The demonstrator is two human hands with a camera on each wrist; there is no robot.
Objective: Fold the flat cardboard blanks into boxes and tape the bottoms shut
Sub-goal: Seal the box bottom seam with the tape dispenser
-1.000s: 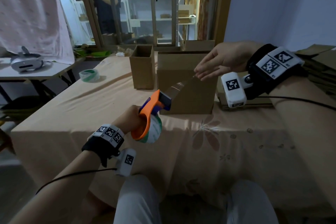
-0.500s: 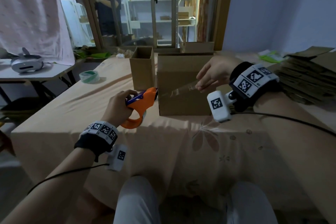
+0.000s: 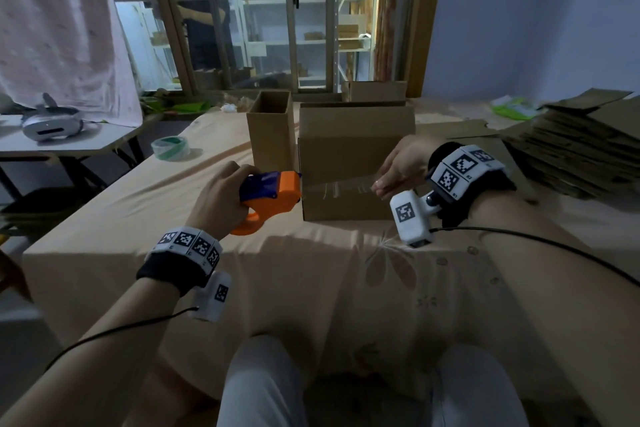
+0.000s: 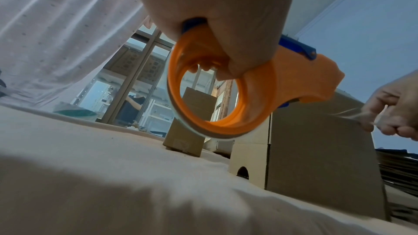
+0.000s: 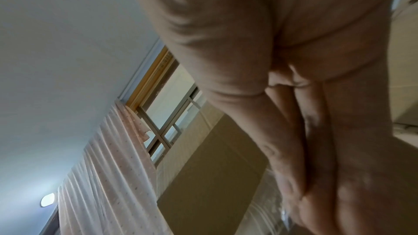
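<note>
Left hand [image 3: 221, 199] grips orange tape dispenser [image 3: 273, 196] at the cardboard box [image 3: 349, 156] left edge; right hand [image 3: 401, 166] pinches clear tape strip [image 3: 337, 188] across its near face. Narrow open box [image 3: 270, 128] just left-behind; flat blanks [image 3: 571, 149] right.

Hand [image 5: 305, 96] fills twelve to five o'clock, fingertips [image 5: 316, 208] on clear tape [image 5: 264, 208] over a box [image 5: 210, 172]; curtain [image 5: 108, 176] at seven.

Matt brown cardboard box [image 3: 349, 156]; glossy clear tape [image 3: 337, 188]; smooth orange plastic dispenser [image 3: 273, 194]; soft matt peach cloth [image 3: 311, 281] over surface.
</note>
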